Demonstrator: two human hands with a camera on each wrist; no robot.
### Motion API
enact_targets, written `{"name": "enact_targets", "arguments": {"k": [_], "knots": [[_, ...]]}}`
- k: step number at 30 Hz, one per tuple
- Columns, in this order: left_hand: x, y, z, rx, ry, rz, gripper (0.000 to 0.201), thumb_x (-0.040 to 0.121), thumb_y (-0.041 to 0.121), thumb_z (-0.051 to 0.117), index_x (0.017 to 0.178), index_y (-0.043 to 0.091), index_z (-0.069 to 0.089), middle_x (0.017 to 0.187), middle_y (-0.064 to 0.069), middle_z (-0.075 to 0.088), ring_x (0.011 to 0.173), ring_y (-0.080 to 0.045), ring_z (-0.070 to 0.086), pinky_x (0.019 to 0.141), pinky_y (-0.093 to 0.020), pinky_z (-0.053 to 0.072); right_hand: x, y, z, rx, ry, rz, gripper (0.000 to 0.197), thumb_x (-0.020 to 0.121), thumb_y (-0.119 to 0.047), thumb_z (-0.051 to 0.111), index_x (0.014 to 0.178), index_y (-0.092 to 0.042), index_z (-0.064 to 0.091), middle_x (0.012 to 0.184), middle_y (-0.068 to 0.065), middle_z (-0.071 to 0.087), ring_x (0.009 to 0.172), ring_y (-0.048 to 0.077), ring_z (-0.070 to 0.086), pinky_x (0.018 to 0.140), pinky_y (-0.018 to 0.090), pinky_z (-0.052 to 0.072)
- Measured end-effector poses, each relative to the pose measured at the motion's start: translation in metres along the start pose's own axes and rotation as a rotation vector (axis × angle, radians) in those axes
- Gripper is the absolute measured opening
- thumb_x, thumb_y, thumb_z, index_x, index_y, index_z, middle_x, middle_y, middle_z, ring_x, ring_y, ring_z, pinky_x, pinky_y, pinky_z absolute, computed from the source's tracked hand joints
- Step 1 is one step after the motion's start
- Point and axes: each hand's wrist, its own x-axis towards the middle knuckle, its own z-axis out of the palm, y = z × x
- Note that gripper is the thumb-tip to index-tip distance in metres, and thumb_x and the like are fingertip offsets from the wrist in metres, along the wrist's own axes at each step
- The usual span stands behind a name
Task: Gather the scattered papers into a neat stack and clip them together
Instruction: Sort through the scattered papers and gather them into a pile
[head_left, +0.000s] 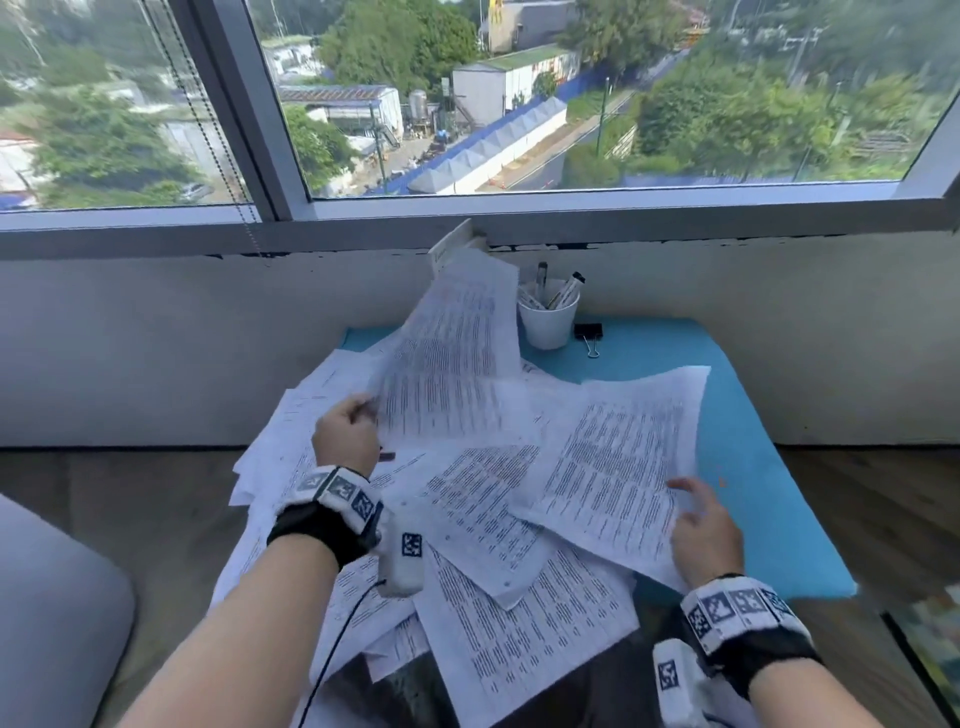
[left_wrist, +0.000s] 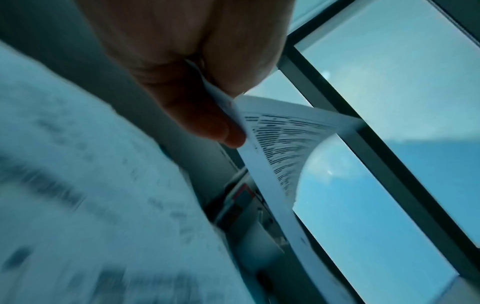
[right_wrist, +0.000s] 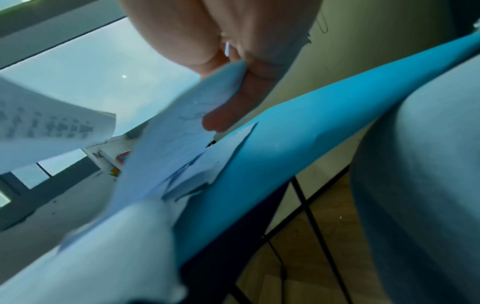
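Printed sheets (head_left: 498, 525) lie scattered and overlapping across the blue table (head_left: 748, 415). My left hand (head_left: 358, 410) pinches the near corner of one sheet (head_left: 452, 353) and holds it raised and curling toward the window. The left wrist view shows thumb and finger of that hand (left_wrist: 232, 115) clamped on the sheet's corner (left_wrist: 275, 144). My right hand (head_left: 693, 501) grips the right edge of another sheet (head_left: 618, 467), lifted slightly off the pile. In the right wrist view that hand (right_wrist: 226, 92) has the paper (right_wrist: 179, 135) between its fingers. A black binder clip (head_left: 588, 332) lies at the table's back.
A white cup of markers (head_left: 548, 317) stands at the back, left of the clip. A white card (head_left: 451, 243) leans on the wall under the window. Some sheets overhang the near table edge. A grey cushion (head_left: 52, 597) is at left, wooden floor (head_left: 883, 493) at right.
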Motion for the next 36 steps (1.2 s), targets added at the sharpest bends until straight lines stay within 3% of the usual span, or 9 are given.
{"name": "enact_targets", "arguments": {"k": [4, 6, 8, 12, 15, 18, 22, 29, 36], "knots": [[-0.061, -0.016, 0.022, 0.096, -0.292, -0.037, 0.018, 0.095, 0.009, 0.052, 0.084, 0.012, 0.065, 0.06, 0.001, 0.048, 0.047, -0.011, 0.044, 0.035, -0.009, 0.037, -0.002, -0.002, 0.013, 0.177, -0.134, 0.027, 0.043, 0.085, 0.006, 0.041, 0.098, -0.026, 0.067, 0.11, 0.014, 0.067, 0.074, 0.02, 0.055, 0.073, 0.03, 0.046], [-0.087, -0.027, 0.036, 0.245, -0.408, 0.023, 0.02, 0.095, 0.014, 0.051, 0.087, 0.018, 0.068, 0.068, 0.002, 0.058, 0.054, -0.011, 0.05, 0.043, -0.011, 0.039, -0.003, -0.008, 0.018, 0.392, -0.226, 0.116, 0.017, 0.087, -0.019, 0.055, 0.089, -0.02, 0.072, 0.106, 0.009, 0.069, 0.094, 0.026, 0.063, 0.092, 0.042, 0.049], [-0.106, -0.036, 0.048, 0.31, -0.522, 0.029, 0.02, 0.096, 0.016, 0.05, 0.086, 0.022, 0.066, 0.074, 0.002, 0.063, 0.057, -0.01, 0.049, 0.052, -0.014, 0.04, -0.005, -0.01, 0.021, 0.52, -0.297, 0.215, 0.04, 0.078, -0.046, 0.067, 0.092, -0.009, 0.073, 0.097, 0.01, 0.072, 0.092, 0.029, 0.067, 0.088, 0.046, 0.053], [-0.109, -0.037, 0.055, 0.433, -0.554, 0.079, 0.026, 0.095, 0.033, 0.049, 0.114, 0.022, 0.063, 0.102, -0.001, 0.066, 0.089, -0.014, 0.059, 0.085, -0.025, 0.048, -0.01, -0.005, 0.024, 0.304, -0.252, 0.125, 0.036, 0.075, -0.009, 0.073, 0.11, -0.011, 0.063, 0.106, 0.011, 0.069, 0.09, 0.026, 0.065, 0.083, 0.04, 0.054], [-0.075, -0.041, 0.05, 0.681, -0.404, 0.124, 0.063, 0.09, 0.05, 0.051, 0.143, 0.023, 0.031, 0.144, -0.006, 0.037, 0.131, -0.024, 0.034, 0.106, -0.038, 0.034, -0.011, 0.001, 0.019, 0.22, -0.158, 0.115, 0.064, 0.075, -0.002, 0.069, 0.131, -0.016, 0.042, 0.122, 0.01, 0.059, 0.108, 0.029, 0.057, 0.095, 0.04, 0.045], [-0.044, -0.048, 0.045, 0.855, -0.497, 0.001, 0.095, 0.08, 0.064, 0.057, 0.149, 0.016, 0.012, 0.153, -0.009, 0.021, 0.139, -0.031, 0.022, 0.109, -0.044, 0.03, -0.015, 0.002, 0.014, 0.215, -0.15, 0.086, 0.086, 0.08, 0.003, 0.064, 0.145, -0.025, 0.014, 0.139, 0.01, 0.044, 0.121, 0.033, 0.048, 0.102, 0.042, 0.036], [-0.03, -0.051, 0.051, 1.064, -0.548, 0.007, 0.089, 0.071, 0.067, 0.062, 0.138, 0.016, 0.032, 0.14, -0.008, 0.036, 0.129, -0.029, 0.034, 0.101, -0.043, 0.036, -0.023, 0.001, 0.013, 0.162, -0.251, 0.08, 0.091, 0.088, 0.004, 0.052, 0.147, -0.026, -0.01, 0.147, 0.016, 0.032, 0.128, 0.035, 0.04, 0.107, 0.041, 0.029], [-0.024, -0.045, 0.058, 0.959, -0.489, 0.061, 0.036, 0.084, 0.033, 0.066, 0.116, 0.023, 0.052, 0.125, -0.003, 0.052, 0.116, -0.024, 0.048, 0.094, -0.037, 0.04, -0.016, 0.016, 0.015, 0.122, -0.279, 0.02, 0.056, 0.089, 0.003, 0.052, 0.138, -0.018, 0.036, 0.147, 0.01, 0.036, 0.134, 0.027, 0.035, 0.11, 0.033, 0.026], [-0.028, -0.057, 0.057, 0.877, -0.559, 0.013, 0.074, 0.08, 0.051, 0.066, 0.137, 0.013, 0.036, 0.134, -0.01, 0.037, 0.123, -0.03, 0.043, 0.097, -0.039, 0.043, -0.015, 0.019, 0.018, 0.023, -0.307, 0.03, 0.042, 0.09, -0.005, 0.053, 0.13, -0.017, 0.049, 0.137, 0.009, 0.049, 0.125, 0.027, 0.047, 0.103, 0.031, 0.035]]}}
